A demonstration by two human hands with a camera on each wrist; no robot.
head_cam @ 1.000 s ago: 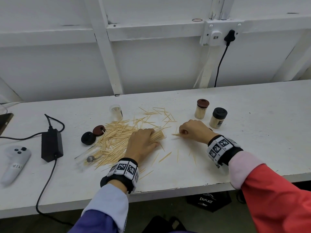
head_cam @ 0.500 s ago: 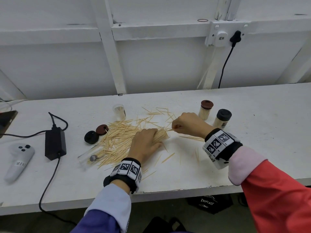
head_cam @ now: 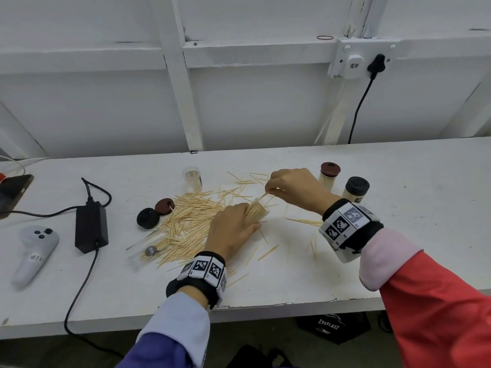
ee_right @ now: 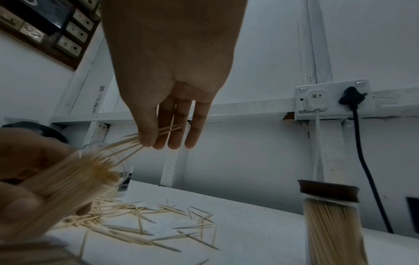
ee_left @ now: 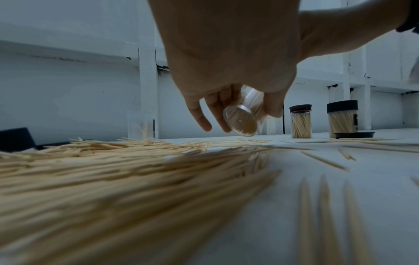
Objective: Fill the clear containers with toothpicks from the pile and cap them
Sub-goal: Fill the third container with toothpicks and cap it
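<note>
My left hand [head_cam: 233, 229] grips the tilted container [head_cam: 257, 212]; my right hand [head_cam: 292, 188] pinches toothpicks [ee_right: 133, 143] at its mouth. I'd align tips before sliding them in.

The left arm wears a pale lilac-grey cuff [head_cam: 177, 317] over a darker purple sleeve, the right a pale pink cuff [head_cam: 385, 258] under a red sleeve [head_cam: 441, 312]. Each wrist carries a black band [head_cam: 198, 284] faced with white blocks printed with black square code markers [head_cam: 345, 221].
</note>
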